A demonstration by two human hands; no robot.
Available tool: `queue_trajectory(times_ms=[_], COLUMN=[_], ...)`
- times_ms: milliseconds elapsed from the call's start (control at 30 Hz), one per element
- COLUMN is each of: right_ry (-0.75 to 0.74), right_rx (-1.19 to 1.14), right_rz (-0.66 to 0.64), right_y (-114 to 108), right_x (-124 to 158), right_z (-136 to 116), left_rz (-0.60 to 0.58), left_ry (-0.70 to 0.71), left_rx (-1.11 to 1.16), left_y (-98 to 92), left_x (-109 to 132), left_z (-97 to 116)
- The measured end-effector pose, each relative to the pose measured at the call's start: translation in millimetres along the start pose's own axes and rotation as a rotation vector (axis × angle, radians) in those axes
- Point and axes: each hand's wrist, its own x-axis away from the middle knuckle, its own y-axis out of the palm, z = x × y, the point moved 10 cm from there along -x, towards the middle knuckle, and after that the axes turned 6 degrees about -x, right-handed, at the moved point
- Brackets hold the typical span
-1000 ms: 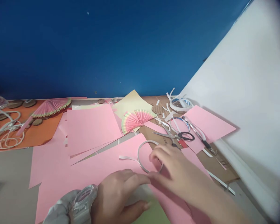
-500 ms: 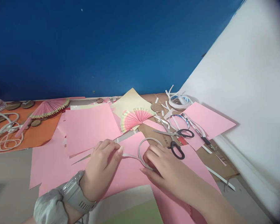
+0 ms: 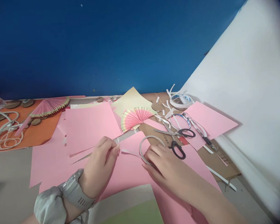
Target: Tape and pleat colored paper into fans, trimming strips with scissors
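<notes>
In the head view, a roll of white tape [image 3: 140, 147] is held at its near rim by the right hand [image 3: 163, 165], whose grip is closed with the thumb below and the fingers curled in over the ring. The roll is positioned above the large pink paper [image 3: 128, 174] at the middle of the surface [image 3: 11, 171], and its loose end [image 3: 130, 152] is stretched out toward the left. The left hand [image 3: 98, 168] is placed just beside that end, its grip narrowed until thumb and forefinger meet; a slight gap is seen between the fingertips and the tape, and whether anything thin is pinched there cannot be told. A grey watch [image 3: 77, 189] and a grey scrunchie [image 3: 50, 203] are worn on the left arm. Beyond the right hand, scissors [image 3: 172, 133] with black handles are left spread apart, near a pen [image 3: 198, 127] that is laid aslant. A pleated pink fan [image 3: 138, 118] edged in yellow-green is set beyond the hands, partly over a pale yellow sheet [image 3: 133, 96], while a second fan [image 3: 49, 109] is laid at the far left, partly over an orange sheet [image 3: 49, 130], near a coiled white cable [image 3: 9, 127].
</notes>
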Motion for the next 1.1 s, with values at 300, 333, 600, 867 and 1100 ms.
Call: queue_trajectory(times_ms=[300, 333, 600, 867, 1100], right_ry=[0.045, 0.060, 0.001, -0.341, -0.368], right_rx=[-0.113, -0.156, -0.418, -0.345, -0.386], right_rz=[0.026, 0.041, 0.136, 0.172, 0.150], right_y=[-5.3, -7.6, -18.7, -7.7, -4.8], right_x=[4.4, 6.1, 13.2, 9.6, 6.4], right_z=[3.2, 4.8, 3.4, -47.9, -49.8], left_rz=[0.082, 0.092, -0.131, -0.349, -0.361], left_ry=[-0.083, -0.077, 0.116, 0.122, 0.046], left_rx=[0.116, 0.132, 0.246, 0.640, 0.837], left_y=[-7.4, -8.6, 12.7, 38.0, 36.9], left_x=[1.6, 1.5, 10.0, 30.1, 27.0], left_z=[-12.2, -12.2, 16.6, 43.1, 37.0])
